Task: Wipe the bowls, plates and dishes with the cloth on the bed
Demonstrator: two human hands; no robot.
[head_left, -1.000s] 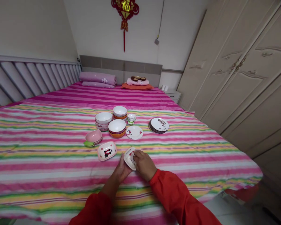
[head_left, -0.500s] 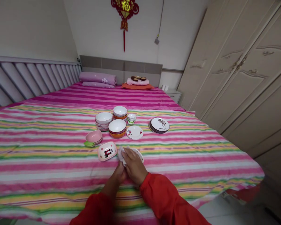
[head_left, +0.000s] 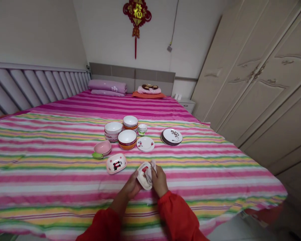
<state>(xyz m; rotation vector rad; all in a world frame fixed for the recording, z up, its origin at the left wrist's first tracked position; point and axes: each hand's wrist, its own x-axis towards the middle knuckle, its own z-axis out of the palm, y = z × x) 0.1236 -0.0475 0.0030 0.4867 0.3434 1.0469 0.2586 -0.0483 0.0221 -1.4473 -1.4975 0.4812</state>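
My left hand (head_left: 132, 186) grips the left edge of a small white dish (head_left: 142, 178) with a red picture inside. A pale cloth (head_left: 149, 172) is bunched in my right hand (head_left: 160, 180), pressed on the dish's right side and rim. To the left lies a pink-rimmed rectangular dish (head_left: 116, 163) with a red and black figure. Beyond it are pink leaf-handled bowls (head_left: 102, 147), one inside another. A white plate with red flowers (head_left: 145, 144) rests just past my hands.
Stacked bowls (head_left: 127, 136) stand at the middle, with small white cups (head_left: 142, 128) beside them. Dark-edged plates (head_left: 172, 135) are piled to the right. Everything sits on a striped sheet (head_left: 210, 177) over a bed. A wardrobe (head_left: 243, 73) lines the right side.
My right hand has moved right with the cloth, uncovering the dish's inside. The dish now tilts between my hands, which have drawn apart. The view has shifted slightly.
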